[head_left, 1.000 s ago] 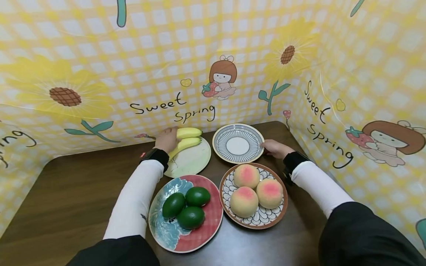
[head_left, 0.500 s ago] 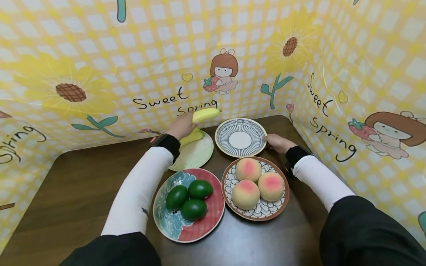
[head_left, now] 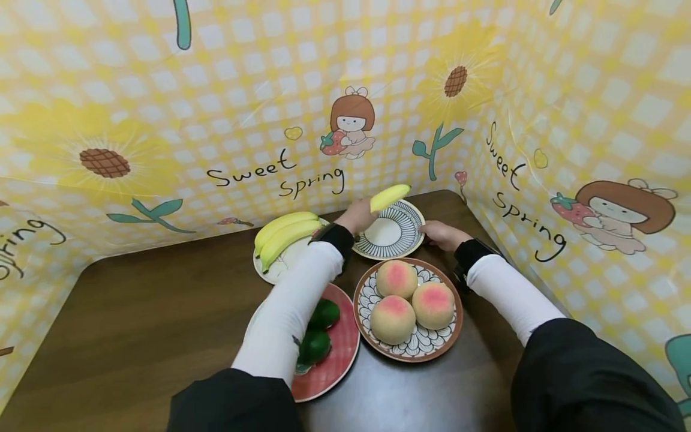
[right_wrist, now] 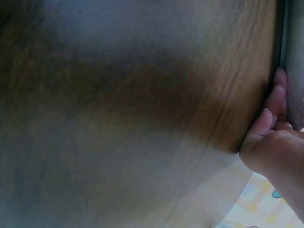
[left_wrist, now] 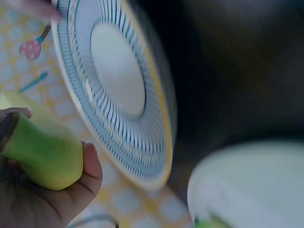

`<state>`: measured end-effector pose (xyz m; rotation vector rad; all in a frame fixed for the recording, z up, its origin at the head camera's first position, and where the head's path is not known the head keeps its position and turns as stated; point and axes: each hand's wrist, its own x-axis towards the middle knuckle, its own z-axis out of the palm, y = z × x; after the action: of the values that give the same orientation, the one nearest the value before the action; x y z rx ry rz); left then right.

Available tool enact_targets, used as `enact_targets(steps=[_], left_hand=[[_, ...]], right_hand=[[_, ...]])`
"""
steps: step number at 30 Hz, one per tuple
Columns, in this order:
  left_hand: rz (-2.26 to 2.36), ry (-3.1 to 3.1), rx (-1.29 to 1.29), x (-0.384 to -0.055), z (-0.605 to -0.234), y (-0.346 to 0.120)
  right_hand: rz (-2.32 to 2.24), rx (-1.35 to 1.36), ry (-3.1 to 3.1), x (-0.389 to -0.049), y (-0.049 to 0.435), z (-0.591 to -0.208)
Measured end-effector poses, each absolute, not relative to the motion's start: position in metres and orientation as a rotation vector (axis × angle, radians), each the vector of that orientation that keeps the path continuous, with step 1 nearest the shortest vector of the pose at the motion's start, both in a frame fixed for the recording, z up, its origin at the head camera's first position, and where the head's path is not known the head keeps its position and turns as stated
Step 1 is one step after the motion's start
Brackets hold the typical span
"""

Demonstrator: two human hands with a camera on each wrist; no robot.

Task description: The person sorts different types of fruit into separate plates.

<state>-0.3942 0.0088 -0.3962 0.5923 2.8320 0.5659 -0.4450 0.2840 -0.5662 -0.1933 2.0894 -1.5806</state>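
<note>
Banana (head_left: 391, 197) is pointing its long axis toward two o'clock, overlapping the twelve o'clock rim of the striped plate (head_left: 384, 233) in the head view. It is showing smooth yellow skin, greenish near its dark-brown end. Left hand (head_left: 357, 215) is grasping it; right hand (head_left: 445, 235) is pinching the plate's three o'clock rim.

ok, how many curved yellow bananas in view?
3: one curved yellow banana in the left hand, two more bananas on the round pale plate; the white sleeve could hide others.
</note>
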Motion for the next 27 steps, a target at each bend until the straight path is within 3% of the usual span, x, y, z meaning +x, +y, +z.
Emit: enact_targets(steps=[5,12,16,22,27], left_hand=[[0.448,2.797,0.547,-0.393,-0.420,0.031],[0.370,2.716,0.527,-0.393,-0.435,0.046],[0.354,2.702,0.547,-0.403,-0.446,0.051],[0.393,2.752,0.770,-0.469,-0.541,0.057],[0.386,2.658,0.735,-0.459,-0.519,0.061]], right_hand=[[-1.563,-0.176,2.102,-0.430,0.274,-0.545],[-1.481,-0.064,2.213,-0.379,0.245,-0.478],[-1.474,-0.065,2.225,-0.367,0.239,-0.463],[-1.459,-0.052,2.222,-0.367,0.237,-0.465],[-1.445,-0.035,2.241,-0.368,0.236,-0.465]])
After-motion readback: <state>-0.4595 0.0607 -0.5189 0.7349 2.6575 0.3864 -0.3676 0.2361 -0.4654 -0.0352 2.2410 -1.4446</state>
